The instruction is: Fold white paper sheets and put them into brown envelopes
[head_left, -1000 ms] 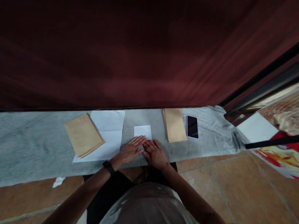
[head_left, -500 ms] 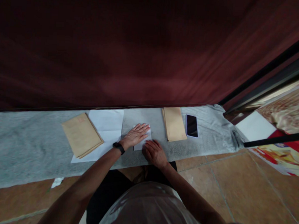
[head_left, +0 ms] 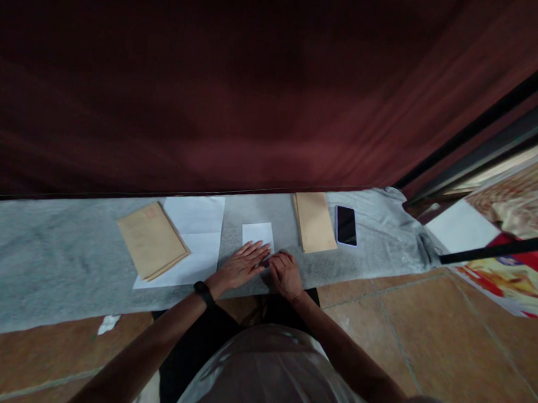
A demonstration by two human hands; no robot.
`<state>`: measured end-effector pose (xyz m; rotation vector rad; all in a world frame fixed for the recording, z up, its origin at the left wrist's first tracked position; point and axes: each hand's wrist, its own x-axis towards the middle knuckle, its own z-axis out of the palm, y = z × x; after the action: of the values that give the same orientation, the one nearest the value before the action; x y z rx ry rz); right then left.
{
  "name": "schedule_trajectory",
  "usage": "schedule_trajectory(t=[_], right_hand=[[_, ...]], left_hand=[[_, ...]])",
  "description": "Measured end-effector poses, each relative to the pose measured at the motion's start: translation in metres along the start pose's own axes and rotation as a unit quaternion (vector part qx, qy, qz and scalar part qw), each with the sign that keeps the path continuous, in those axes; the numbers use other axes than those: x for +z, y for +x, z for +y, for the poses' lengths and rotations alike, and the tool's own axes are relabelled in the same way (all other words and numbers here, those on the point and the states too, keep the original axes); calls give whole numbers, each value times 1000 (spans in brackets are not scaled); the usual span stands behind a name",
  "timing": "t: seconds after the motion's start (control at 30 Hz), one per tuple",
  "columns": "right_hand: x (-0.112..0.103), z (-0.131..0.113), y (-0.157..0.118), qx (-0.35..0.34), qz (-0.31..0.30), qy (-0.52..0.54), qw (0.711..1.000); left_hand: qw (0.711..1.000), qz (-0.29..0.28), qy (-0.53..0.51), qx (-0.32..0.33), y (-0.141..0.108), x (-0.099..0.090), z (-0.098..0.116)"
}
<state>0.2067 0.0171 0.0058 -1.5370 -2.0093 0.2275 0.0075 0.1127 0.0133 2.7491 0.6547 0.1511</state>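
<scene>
A small folded white paper [head_left: 257, 232] lies on the grey cloth in front of me. Flat across its lower part rests my left hand [head_left: 243, 266], fingers stretched out, a black band on the wrist. My right hand [head_left: 287, 274] is at the paper's lower right corner, with its fingers curled together; whatever they may hold is too small to make out. To the left, brown envelopes [head_left: 152, 240] overlap larger white sheets [head_left: 199, 246] with crease lines. More brown envelopes [head_left: 316, 223] lie to the right of the paper.
A phone [head_left: 346, 226] with a dark screen lies right of the envelopes on the grey cloth [head_left: 58, 256]. A dark red curtain [head_left: 265, 105] hangs behind. Black bars [head_left: 496, 252] and a colourful printed box or sheet [head_left: 512, 280] are at the right.
My left hand has slid down toward me, uncovering the paper's upper part. My right hand's fingers have drawn together near the paper's lower right corner.
</scene>
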Motion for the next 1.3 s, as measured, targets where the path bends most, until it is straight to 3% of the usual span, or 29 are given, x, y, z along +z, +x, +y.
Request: schedule_trajectory(t=[0.2, 0.43, 0.6, 0.8, 0.97, 1.3], right_hand=[[-1, -1, 1, -4, -4, 3, 1000], [-4, -2, 2, -5, -1, 15, 1000], [-6, -2, 3, -8, -8, 28, 1000], [-6, -2, 2, -33, -42, 15, 998], [-6, -3, 1, -63, -56, -8, 996], [-8, 3, -13, -33, -41, -36, 998]], left_hand=[[1000, -21, -6, 20, -19, -7, 4], [1000, -14, 3, -1, -3, -11, -15], [1000, -4, -4, -18, 1, -13, -14], [1000, -2, -7, -5, -28, -14, -3], [1000, -17, 16, -10, -46, -17, -6], [999, -1, 10, -34, -66, -23, -13]])
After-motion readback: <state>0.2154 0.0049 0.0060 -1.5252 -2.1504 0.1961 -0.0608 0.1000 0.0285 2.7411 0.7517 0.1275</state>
